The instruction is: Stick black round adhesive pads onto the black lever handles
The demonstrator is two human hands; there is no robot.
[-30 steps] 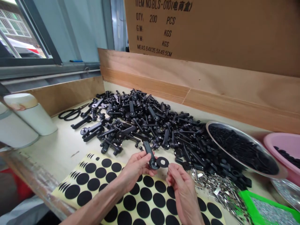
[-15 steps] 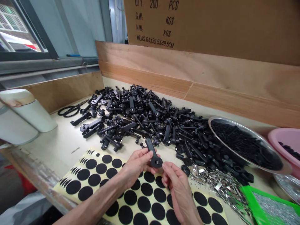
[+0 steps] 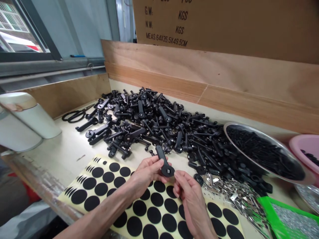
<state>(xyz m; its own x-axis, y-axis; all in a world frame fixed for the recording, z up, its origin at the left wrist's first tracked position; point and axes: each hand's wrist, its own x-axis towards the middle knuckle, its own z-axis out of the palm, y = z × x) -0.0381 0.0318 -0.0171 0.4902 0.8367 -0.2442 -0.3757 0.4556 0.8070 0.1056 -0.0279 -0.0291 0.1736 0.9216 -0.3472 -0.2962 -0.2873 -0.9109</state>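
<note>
Head view, and here we go: my left hand (image 3: 147,174) is clenched round a black plastic handle (image 3: 163,162), which stands tilted up with its round end low, just above the sticker sheet. My right hand (image 3: 191,196) comes in from 4 o'clock, its fingertips (image 3: 178,177) pinched right beside that round end; I can't tell if they're touching it or holding anything. Under both hands lies a cream backing sheet (image 3: 162,209) of black round stickers. Just past the handle at 12 o'clock, a heap of matching black handles (image 3: 159,122) spreads across the bench (image 3: 67,146). Out at 3 o'clock sit loose silver metal clips (image 3: 236,199), a green-rimmed tray (image 3: 267,215), a steel bowl (image 3: 261,136) of small black parts and a pink basin (image 3: 304,142). Scissors (image 3: 76,116) lie at 10 o'clock, near a white container (image 3: 37,119). Farthest out at 12 o'clock, a plywood board (image 3: 154,76) stands before a cardboard carton (image 3: 224,26).
</note>
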